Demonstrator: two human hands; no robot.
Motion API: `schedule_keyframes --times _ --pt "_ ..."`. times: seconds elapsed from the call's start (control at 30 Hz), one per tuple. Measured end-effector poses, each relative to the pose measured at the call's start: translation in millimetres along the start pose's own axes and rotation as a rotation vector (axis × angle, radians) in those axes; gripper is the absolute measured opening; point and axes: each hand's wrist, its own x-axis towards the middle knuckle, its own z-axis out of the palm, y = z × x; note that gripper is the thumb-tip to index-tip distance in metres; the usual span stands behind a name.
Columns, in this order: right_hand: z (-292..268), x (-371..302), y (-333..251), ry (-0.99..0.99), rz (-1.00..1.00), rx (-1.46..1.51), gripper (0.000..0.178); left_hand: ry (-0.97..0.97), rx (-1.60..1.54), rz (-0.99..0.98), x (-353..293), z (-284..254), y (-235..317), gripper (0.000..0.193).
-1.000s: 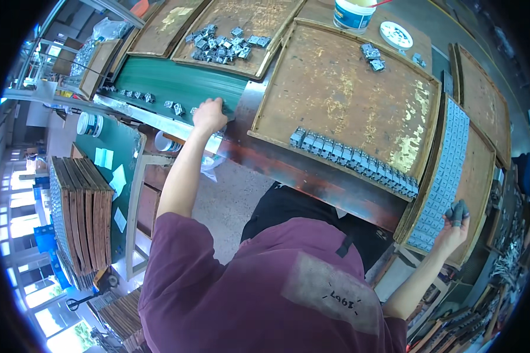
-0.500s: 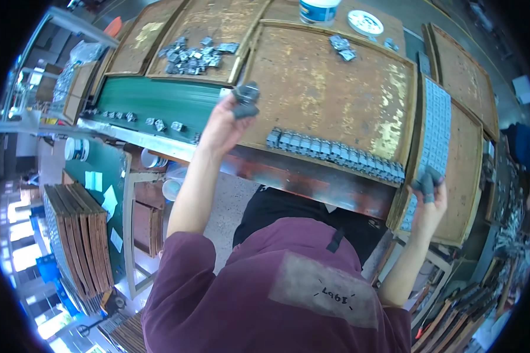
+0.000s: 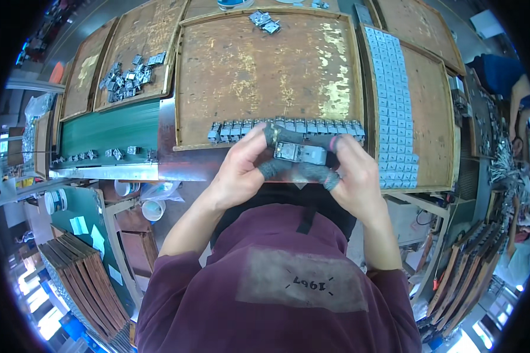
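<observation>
You held a small grey metal part [image 3: 300, 153] between both hands, just in front of the near edge of the middle wooden tray [image 3: 265, 65]. Your left hand [image 3: 241, 170] pinched its left end with narrow, closed fingers, and your right hand [image 3: 350, 173] closed on its right end; the fingertips [image 3: 272, 169] wore dark covers. Half a second before, your hands were well apart: the left one was raised left of this tray with the part, and the right one was low at the tray's right corner. Behind the part, a row of similar parts [image 3: 285, 128] lay along the near edge of the tray. Left of the tray was the green belt [image 3: 112, 129] with a few loose parts. Right of it, another tray [image 3: 430, 106] carried parts in neat columns [image 3: 394, 112].
</observation>
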Motion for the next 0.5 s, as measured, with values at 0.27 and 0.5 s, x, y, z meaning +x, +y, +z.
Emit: schedule_keyframes --times 0.27,0.5 --pt "14.0 0.5 9.6 0.016 -0.156 -0.291 0.028 0.083 0.202 0.02 1.1 26.9 -10.3 0.045" --pt "-0.8 3.6 25.0 -0.071 -0.054 -0.057 0.029 0.061 -0.341 -0.225 12.1 25.3 -17.2 0.049"
